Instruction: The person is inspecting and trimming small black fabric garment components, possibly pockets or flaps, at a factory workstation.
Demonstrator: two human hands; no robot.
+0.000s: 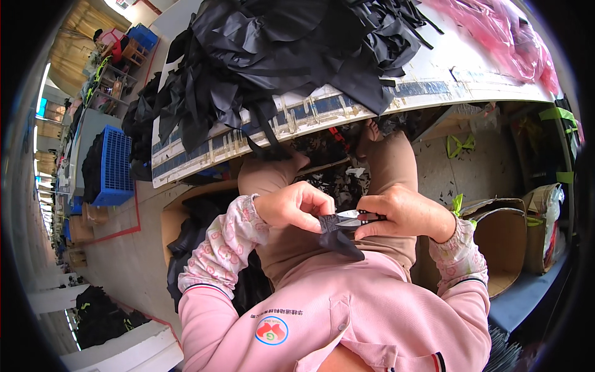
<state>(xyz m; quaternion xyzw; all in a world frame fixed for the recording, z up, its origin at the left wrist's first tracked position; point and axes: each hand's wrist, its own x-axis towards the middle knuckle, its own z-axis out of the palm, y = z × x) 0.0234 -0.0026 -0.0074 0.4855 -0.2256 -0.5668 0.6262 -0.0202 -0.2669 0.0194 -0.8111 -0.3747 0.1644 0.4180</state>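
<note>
My left hand (pixel 291 206) pinches a small piece of black fabric (pixel 339 239) over my lap. My right hand (pixel 403 214) grips a pair of small thread snips (pixel 352 217), their metal blades pointing left and touching the upper edge of the fabric. Both hands meet just above my thighs, below the table edge. The lower corner of the fabric hangs down over my pink sweatshirt.
A worktable (pixel 427 80) ahead carries a large heap of black fabric pieces (pixel 279 49) and a pink plastic bag (pixel 502 31). A cardboard box (pixel 502 239) stands to my right and a box with black fabric (pixel 192 229) to my left. Blue crates (pixel 114 164) sit further left.
</note>
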